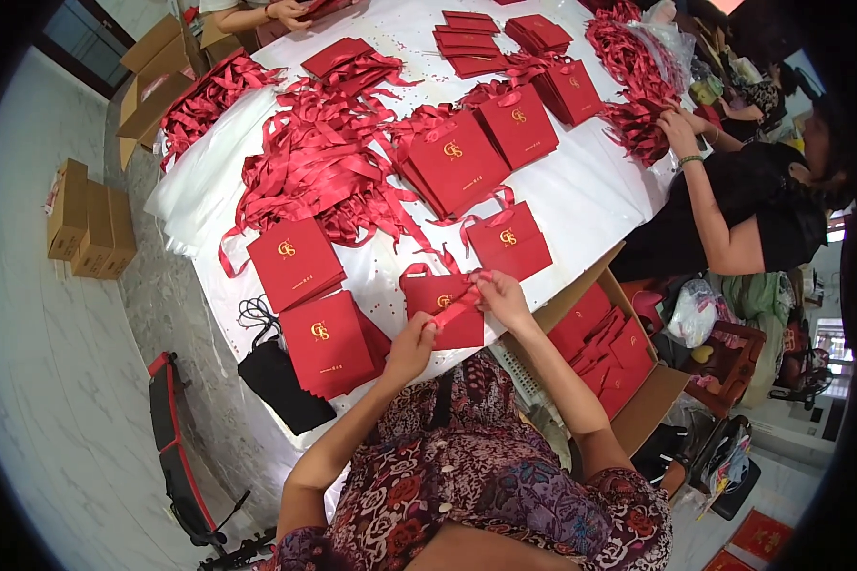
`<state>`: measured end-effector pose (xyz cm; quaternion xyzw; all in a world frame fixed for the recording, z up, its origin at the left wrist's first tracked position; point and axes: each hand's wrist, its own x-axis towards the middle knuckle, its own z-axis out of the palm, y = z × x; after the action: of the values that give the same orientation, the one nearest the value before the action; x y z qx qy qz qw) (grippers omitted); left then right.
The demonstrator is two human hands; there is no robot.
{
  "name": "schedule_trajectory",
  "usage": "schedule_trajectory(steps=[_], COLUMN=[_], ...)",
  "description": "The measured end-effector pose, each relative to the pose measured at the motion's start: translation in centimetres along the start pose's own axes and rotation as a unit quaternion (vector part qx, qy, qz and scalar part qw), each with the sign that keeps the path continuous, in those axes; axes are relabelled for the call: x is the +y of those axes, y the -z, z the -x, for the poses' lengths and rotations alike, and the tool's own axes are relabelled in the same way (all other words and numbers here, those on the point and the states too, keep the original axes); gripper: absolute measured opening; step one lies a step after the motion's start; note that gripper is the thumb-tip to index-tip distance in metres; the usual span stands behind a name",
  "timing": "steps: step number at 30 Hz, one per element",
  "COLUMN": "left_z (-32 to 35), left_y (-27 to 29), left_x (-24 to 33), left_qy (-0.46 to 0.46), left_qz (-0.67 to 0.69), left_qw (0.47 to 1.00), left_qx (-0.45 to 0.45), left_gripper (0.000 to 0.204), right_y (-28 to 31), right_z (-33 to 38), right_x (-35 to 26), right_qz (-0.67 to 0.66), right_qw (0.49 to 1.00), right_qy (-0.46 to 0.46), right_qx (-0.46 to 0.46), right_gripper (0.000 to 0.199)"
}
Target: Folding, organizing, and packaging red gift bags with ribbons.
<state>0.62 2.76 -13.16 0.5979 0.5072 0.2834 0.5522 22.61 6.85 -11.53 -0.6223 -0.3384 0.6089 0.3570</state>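
Above the front edge of the table, my left hand (pixel 412 348) and my right hand (pixel 504 298) are closed on a red ribbon (pixel 460 308), which stretches between them. Under it lies a small red paper gift bag (pixel 468 333) with a gold emblem, partly covered by the hands. Just beyond my right hand is another red bag (pixel 526 249) with a ribbon handle. To the left of my left hand are stacks of flat red bags (pixel 328 338), with a further stack (pixel 293 259) behind. A large heap of loose red ribbons (pixel 319 157) spreads across the table's middle.
Against the table's right front stands an open cardboard box (pixel 659 392) with red bags inside. A black cloth bag (pixel 286 388) lies at the left edge. At right, a co-worker's hands (pixel 678 128) handle ribbons; another person's hand (pixel 288 12) shows far left.
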Motion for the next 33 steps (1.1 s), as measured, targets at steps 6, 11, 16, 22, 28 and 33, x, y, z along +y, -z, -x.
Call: schedule_trajectory(steps=[6,11,16,22,28,33], left_z=[-1.8,-2.9,-3.2,-4.4,-6.0,-6.1], left_y=[2.6,3.2,3.6,4.1,4.0,3.2], left_x=[1.9,3.6,4.3,3.9,2.2,2.6], left_qy=[0.008,0.05,-0.024,-0.104,-0.092,-0.107], left_qz=[-0.009,0.126,-0.12,-0.25,-0.322,-0.335], left_qw=[1.0,0.99,0.992,0.962,0.942,0.936], left_qx=[0.011,-0.039,-0.037,-0.024,0.006,0.018], left_gripper=[0.022,0.04,0.05,0.057,0.056,0.051], right_y=[-2.3,-4.0,-3.5,-2.3,-3.5,-4.8], right_z=[4.4,3.7,2.4,1.0,0.4,0.1], right_x=[-5.2,-3.7,-1.7,-1.0,-0.2,0.1], right_qz=[0.307,0.251,0.201,0.163,0.237,0.249], right_qw=[0.877,0.893,0.942,0.96,0.953,0.941], right_qy=[0.342,0.354,0.183,0.043,0.186,0.225], right_qx=[0.138,-0.117,-0.197,-0.224,0.002,0.042], right_gripper=[0.02,0.018,0.015,0.014,0.013,0.012])
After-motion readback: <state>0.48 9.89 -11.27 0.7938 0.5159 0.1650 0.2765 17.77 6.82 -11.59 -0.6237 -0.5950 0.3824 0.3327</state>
